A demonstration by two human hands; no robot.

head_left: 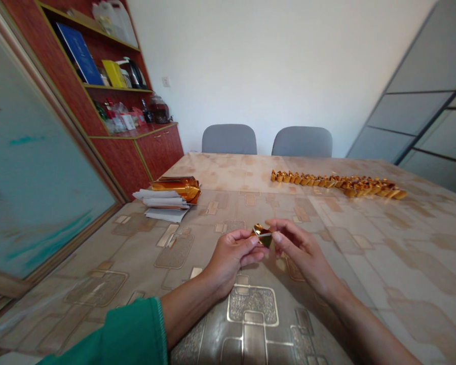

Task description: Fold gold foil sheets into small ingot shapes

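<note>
A small folded piece of shiny gold foil paper (264, 237) is held between my two hands above the near middle of the table. My left hand (236, 249) pinches its left side with thumb and fingers. On the opposite side, the thumb and fingers of my right hand (298, 247) close on its right edge. Several finished-looking gold folded pieces (327, 182) stand in rows at the far right of the table. To the left lies a stack of gold foil sheets (178, 187) with white-backed sheets (163, 203) fanned out at its front.
A patterned plastic cloth covers the table (365, 284). Two grey chairs (229, 139) stand behind its far edge, against a white wall. At the left are a reddish wooden cabinet (159, 149) with loaded shelves and a frosted glass door (41, 152).
</note>
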